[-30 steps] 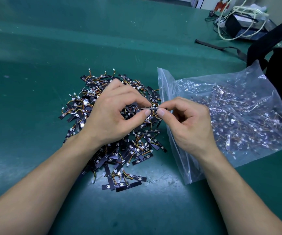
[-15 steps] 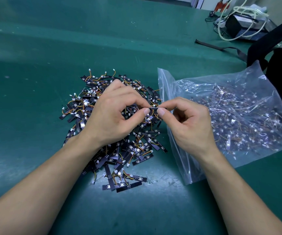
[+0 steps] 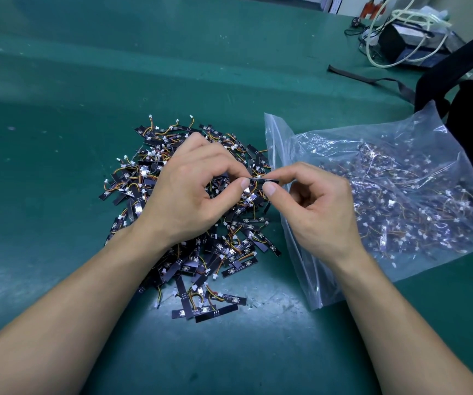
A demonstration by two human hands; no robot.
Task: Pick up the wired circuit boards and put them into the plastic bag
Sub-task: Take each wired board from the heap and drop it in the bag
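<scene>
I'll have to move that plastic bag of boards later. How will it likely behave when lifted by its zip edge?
The plastic bag looks thin and crinkled, so it would probably sag rather than hold shape. The many wired boards inside likely make it heavy for such film. Whether its zip edge is sealed is unclear; boards might spill.

Board pile (image 3: pixel 229 252) crowds bag mouth (image 3: pixel 275 143) — mat (image 3: pixel 58 138) leftward lies open.

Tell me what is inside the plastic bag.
Through the clear plastic bag show many wired circuit boards, black strips with orange wires and white plugs, heaped together. The right hand covers its near left part, so the contents there cannot be seen.
</scene>
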